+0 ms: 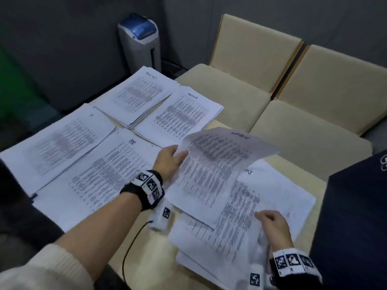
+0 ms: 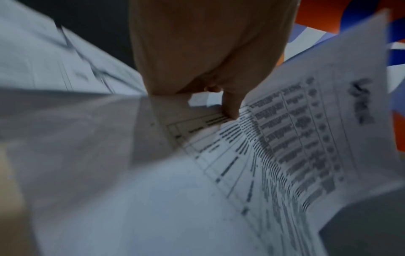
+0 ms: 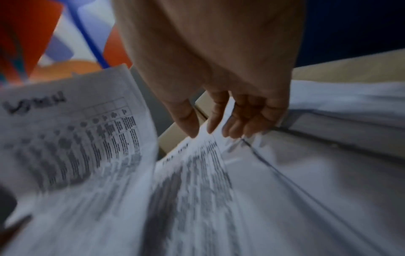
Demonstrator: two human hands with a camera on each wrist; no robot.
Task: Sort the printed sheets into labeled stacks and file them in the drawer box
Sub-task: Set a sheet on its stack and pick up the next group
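Head view: my left hand (image 1: 170,162) pinches the near-left edge of a lifted sheet (image 1: 219,164), thumb on top, fingers underneath. The sheet hangs tilted over the table (image 1: 293,166); its handwritten heading is blurred but looks like "ADMIN". My right hand (image 1: 272,225) rests with loosely curled fingers on the unsorted pile (image 1: 240,227); I cannot tell here whether it grips a page. The pile's top page ends in "LIST". Four sorted stacks lie beyond: the HR stack (image 1: 100,174) marked "HR", the ADMIN stack (image 1: 180,114) marked "ADMIN", the far stack (image 1: 138,95) whose heading ends in "LIST", and the left stack (image 1: 56,143) with a mark I cannot read. The stacks sit edge to edge, some overlapping. Bare tabletop shows only along the right edge and near side. A dark box (image 1: 351,216) stands at the right, touching the pile's corner. Cream cushions (image 1: 272,91) lie behind the table, a grey and blue bin (image 1: 139,41) beyond.

Left wrist view: the thumb (image 2: 230,107) presses onto the printed table of the sheet (image 2: 285,138).

Right wrist view: the fingertips (image 3: 236,128) hang relaxed, touching the pile's top page (image 3: 197,173), gripping nothing.
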